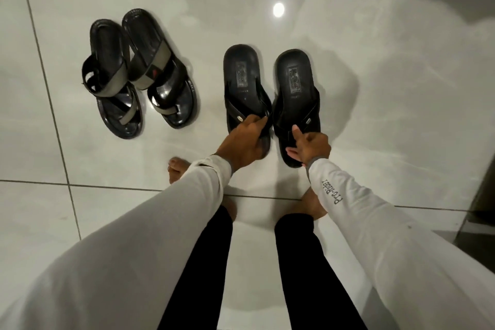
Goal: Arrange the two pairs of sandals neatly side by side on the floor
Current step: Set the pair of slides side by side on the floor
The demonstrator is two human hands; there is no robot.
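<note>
The right sleeve (348, 203) reads, seemingly, "Pro-Rider".

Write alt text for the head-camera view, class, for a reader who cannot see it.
Both hands grip a pair of black flip-flops on white floor tiles: left hand on one, right hand on the other. Grey-strapped sandals sit together further left.

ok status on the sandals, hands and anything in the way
Left hand gripping left black slipper, right hand gripping right black slipper. Grey-strapped pair set together on floor, apart. Nothing in the way.

both arms outstretched — left hand (245, 142), right hand (310, 149) gripping
</note>
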